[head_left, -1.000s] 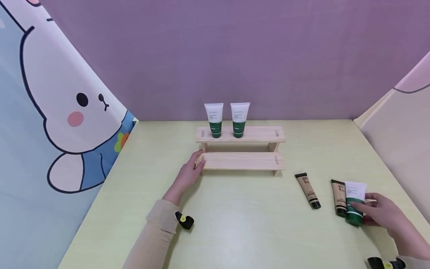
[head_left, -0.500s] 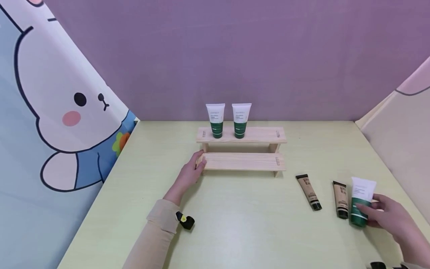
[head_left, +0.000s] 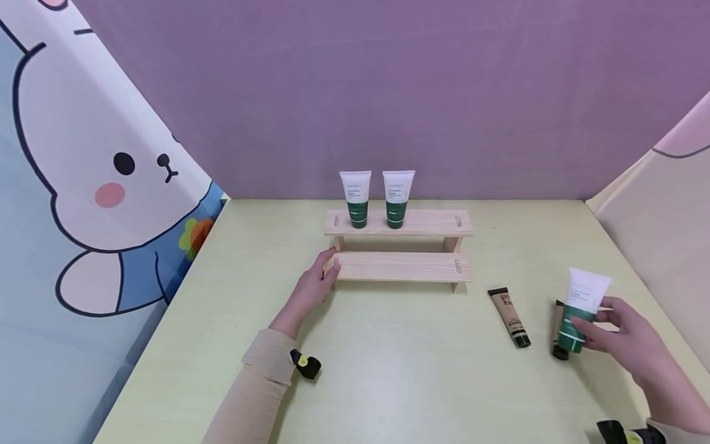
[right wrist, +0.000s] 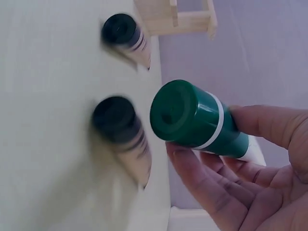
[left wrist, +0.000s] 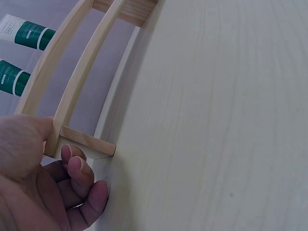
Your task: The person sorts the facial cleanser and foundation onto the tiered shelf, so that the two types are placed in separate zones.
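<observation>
My right hand [head_left: 627, 339] pinches a white and green squeeze tube [head_left: 582, 305], tilted with its green cap down. In the right wrist view the cap end of this tube [right wrist: 187, 115] points at the camera, thumb on one side and fingers on the other. It partly covers a tan tube with a black cap [head_left: 559, 333]. My left hand [head_left: 312, 283] grips the left end of a two-step wooden rack [head_left: 402, 266], its thumb at the lower step. Two matching white and green tubes [head_left: 357, 198] stand upright on the upper step.
Another tan tube [head_left: 509, 317] lies between the rack and my right hand. A pale wooden table [head_left: 421, 370] carries everything. Behind it hangs a purple cloth [head_left: 388, 92], with a cartoon-print cloth [head_left: 89, 216] at the left.
My right hand has lifted the white and green tube off the table, first shifting slightly right, then up and left over the tan tube. The left hand stays on the rack.
</observation>
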Motion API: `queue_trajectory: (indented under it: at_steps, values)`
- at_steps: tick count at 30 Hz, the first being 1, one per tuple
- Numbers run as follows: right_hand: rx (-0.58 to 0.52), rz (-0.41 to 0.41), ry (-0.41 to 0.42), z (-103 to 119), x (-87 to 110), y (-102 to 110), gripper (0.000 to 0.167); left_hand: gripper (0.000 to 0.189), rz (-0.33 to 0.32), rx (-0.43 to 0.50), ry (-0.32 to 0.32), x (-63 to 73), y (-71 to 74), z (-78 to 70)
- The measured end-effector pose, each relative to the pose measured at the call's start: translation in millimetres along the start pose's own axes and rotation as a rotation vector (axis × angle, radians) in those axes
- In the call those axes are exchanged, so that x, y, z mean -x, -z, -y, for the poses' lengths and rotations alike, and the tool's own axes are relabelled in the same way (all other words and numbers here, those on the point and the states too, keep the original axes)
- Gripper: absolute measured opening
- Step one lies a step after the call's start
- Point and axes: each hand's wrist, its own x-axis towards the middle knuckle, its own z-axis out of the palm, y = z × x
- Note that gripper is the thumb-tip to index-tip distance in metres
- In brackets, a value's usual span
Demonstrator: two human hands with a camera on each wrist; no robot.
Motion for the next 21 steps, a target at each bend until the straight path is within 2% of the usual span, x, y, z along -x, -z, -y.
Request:
queue_trajectory:
  at_steps: [6,13,21]
  values:
    - [-0.007,-0.015,0.08,22.0,-13.2,-8.5,0.051,0.052,-0.001,-0.007,-0.012,0.8,0.8,-0.4]
    - [0.05,-0.019,0.14,54.3,-28.2,-22.4,0.06,0.052,0.003,-0.008,-0.012,2.9,2.3,-2.6]
    - [0.03,-0.042,0.218,87.4,-47.9,-43.2,0.057,0.052,0.006,0.001,-0.012,3.4,2.1,-3.7]
